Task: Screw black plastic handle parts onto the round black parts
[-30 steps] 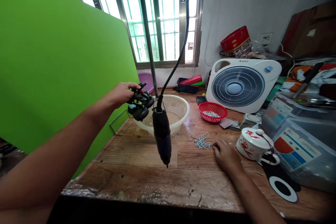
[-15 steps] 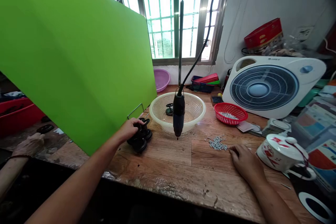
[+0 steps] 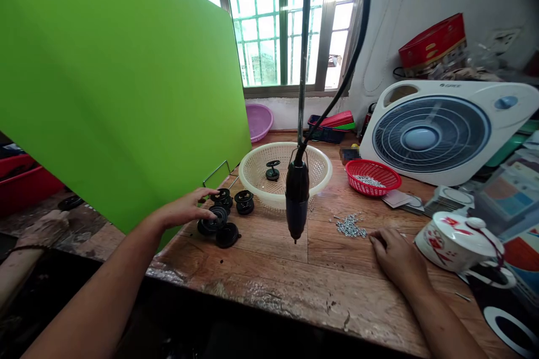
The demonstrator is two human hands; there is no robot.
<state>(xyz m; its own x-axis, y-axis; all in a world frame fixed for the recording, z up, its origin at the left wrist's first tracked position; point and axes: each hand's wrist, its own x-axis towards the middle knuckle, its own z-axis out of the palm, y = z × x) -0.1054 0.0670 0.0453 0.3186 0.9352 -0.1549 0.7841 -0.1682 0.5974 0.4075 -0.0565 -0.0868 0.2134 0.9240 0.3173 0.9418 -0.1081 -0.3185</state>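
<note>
My left hand [image 3: 187, 207] reaches over a group of black spool-like plastic parts [image 3: 244, 202] on the wooden table. Its fingers are spread, with the tips at the rearmost part and the thumb by a larger black disc [image 3: 213, 220]; it grips nothing. Flat on the table, with loosely bent fingers, my right hand [image 3: 398, 258] rests beside a small pile of silver screws [image 3: 351, 226]. Between both hands hangs a black electric screwdriver [image 3: 297, 199], tip down. Behind it, a cream plastic basket [image 3: 248, 182] holds one black spool-like part [image 3: 273, 171].
A green board [image 3: 126, 95] stands at left; beyond it shows another person's hand [image 3: 44, 235]. A red basket [image 3: 351, 179] of small metal pieces sits before a white box fan [image 3: 425, 134]. A lidded white mug [image 3: 446, 244] stands right of my right hand.
My left hand has loosened from the black parts, which now stand more spread out on the table. The screwdriver has swung slightly, and the view has shifted a little. My right hand stays in place.
</note>
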